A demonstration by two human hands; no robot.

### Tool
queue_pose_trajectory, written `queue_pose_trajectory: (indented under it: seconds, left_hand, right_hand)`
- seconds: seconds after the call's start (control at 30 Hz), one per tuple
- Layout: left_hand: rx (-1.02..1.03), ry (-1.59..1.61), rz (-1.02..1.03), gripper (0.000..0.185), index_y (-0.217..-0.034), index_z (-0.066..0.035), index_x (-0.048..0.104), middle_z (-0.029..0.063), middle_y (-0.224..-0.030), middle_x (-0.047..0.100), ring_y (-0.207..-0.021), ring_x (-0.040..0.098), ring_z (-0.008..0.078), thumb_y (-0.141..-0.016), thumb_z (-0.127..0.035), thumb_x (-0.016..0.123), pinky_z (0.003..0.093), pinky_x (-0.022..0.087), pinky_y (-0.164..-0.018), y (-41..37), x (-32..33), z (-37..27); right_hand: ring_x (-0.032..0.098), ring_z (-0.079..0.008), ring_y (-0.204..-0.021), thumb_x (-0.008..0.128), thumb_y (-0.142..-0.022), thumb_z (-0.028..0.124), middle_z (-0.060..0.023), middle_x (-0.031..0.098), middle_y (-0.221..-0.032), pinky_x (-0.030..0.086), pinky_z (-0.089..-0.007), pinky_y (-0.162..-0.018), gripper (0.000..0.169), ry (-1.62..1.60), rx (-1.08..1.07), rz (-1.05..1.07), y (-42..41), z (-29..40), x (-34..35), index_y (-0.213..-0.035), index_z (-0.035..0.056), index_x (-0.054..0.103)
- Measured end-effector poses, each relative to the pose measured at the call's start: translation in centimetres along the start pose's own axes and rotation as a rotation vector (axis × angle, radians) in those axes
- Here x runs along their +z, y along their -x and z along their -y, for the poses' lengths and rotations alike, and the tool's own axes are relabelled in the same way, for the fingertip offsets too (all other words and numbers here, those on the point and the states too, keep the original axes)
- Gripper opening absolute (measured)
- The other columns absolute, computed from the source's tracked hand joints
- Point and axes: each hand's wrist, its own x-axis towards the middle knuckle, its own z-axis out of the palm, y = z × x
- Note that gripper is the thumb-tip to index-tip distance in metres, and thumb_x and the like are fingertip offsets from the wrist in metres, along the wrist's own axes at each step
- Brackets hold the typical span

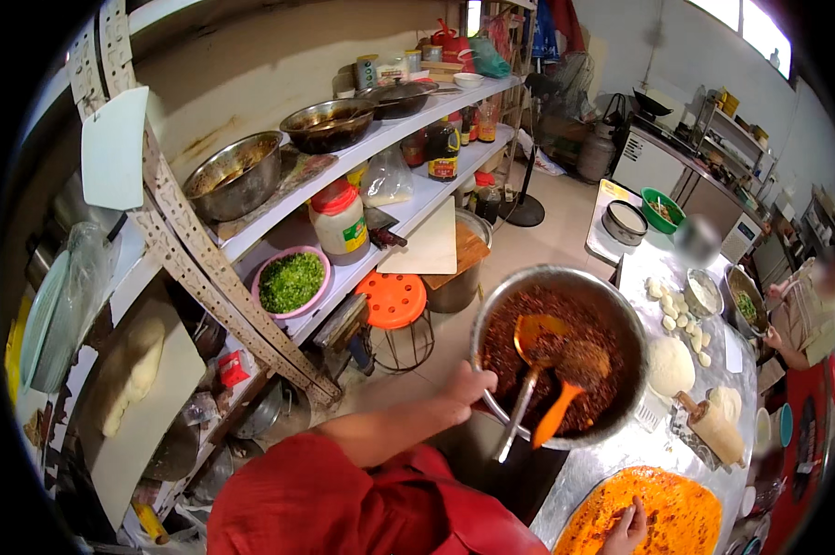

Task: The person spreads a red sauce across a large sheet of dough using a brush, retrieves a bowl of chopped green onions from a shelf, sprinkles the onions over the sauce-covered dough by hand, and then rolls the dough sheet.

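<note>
My left hand (469, 385) grips the near left rim of a large steel basin (636, 361). Dark red chili sauce (508, 298) with bits in it fills much of the basin. A metal ladle (525, 409) rests in the sauce, its handle over the rim towards me. Beside it leans an orange-handled spatula or scoop (556, 416), its head coated in sauce. At the bottom edge my right hand (629, 531) is over a flattened sheet of dough (657, 496) covered with orange oil and chili bits; whether its fingers hold anything is unclear.
On the metal table (612, 451) are a dough ball (670, 368), small dough pieces (667, 305) and a rolling pin (716, 430). Another person (806, 312) holds a bowl (733, 312) across it. Left, shelves (390, 114) carry pots and chopped greens (293, 281); an orange stool (392, 298) stands below.
</note>
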Motion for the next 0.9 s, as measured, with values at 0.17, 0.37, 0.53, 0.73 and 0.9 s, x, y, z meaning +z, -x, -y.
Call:
queue_pose_trajectory:
  seconds: [0.17, 0.37, 0.53, 0.73, 0.9]
  left_hand:
    - [0.065, 0.12, -0.139, 0.008, -0.061, -0.001, 0.05, 0.0071, -0.062, 0.045, -0.056, 0.046, 0.0187, -0.061, -0.003, 0.058, 0.0324, 0.038, -0.047, 0.2, -3.7, -5.1]
    - [0.106, 0.15, -0.201, 0.008, -0.06, -0.004, 0.05, 0.0071, -0.064, 0.046, -0.056, 0.048, 0.0205, -0.062, -0.006, 0.058, 0.0355, 0.043, -0.048, -3.7, -7.0, -13.6]
    - [0.326, 0.177, -0.197, 0.007, -0.065, -0.005, 0.049, 0.0065, -0.063, 0.044, -0.057, 0.046, 0.02, -0.062, -0.005, 0.056, 0.0338, 0.04, -0.047, -8.5, -10.1, -23.7]
    - [0.552, 0.407, -0.277, 0.011, -0.07, -0.003, 0.042, 0.0088, -0.072, 0.042, -0.06, 0.048, 0.0225, -0.063, 0.002, 0.049, 0.0443, 0.052, -0.058, -13.8, -13.8, -37.2]
    - [0.869, 0.511, -0.31, 0.014, -0.078, 0.008, 0.036, 0.0209, -0.081, 0.043, -0.07, 0.057, 0.0439, -0.068, 0.002, 0.043, 0.0567, 0.053, -0.059, -15.5, -17.5, -46.0]
  right_hand:
    - [0.047, -0.0119, -0.069, 0.048, -0.087, 0.015, -0.0029, 0.054, -0.079, 0.04, -0.023, -0.062, 0.03, -0.131, -0.064, 0.146, -1.8, 3.3, 4.2, -0.113, 0.0007, 0.052]
    - [0.044, -0.0077, -0.067, 0.049, -0.088, 0.016, -0.0022, 0.053, -0.077, 0.037, -0.0191, -0.059, 0.03, -0.04, -0.092, 0.194, -6.8, 6.1, 11.8, -0.113, 0.0024, 0.052]
    - [0.054, -0.0189, -0.088, 0.05, -0.087, 0.018, -0.0121, 0.058, -0.099, 0.042, -0.0292, -0.081, 0.033, -0.046, -0.106, 0.234, -11.5, 11.6, 19.1, -0.113, -0.0026, 0.05]
    - [0.054, -0.0183, -0.089, 0.05, -0.087, 0.015, -0.0124, 0.059, -0.097, 0.042, -0.0284, -0.081, 0.029, -0.143, -0.077, 0.33, -15.3, 16.6, 26.7, -0.11, -0.0025, 0.052]
    - [0.054, -0.0138, -0.078, 0.05, -0.086, 0.011, -0.01, 0.058, -0.096, 0.044, -0.0236, -0.073, 0.026, -0.183, -0.147, 0.427, -21.1, 14.3, 31.3, -0.108, -0.0035, 0.052]
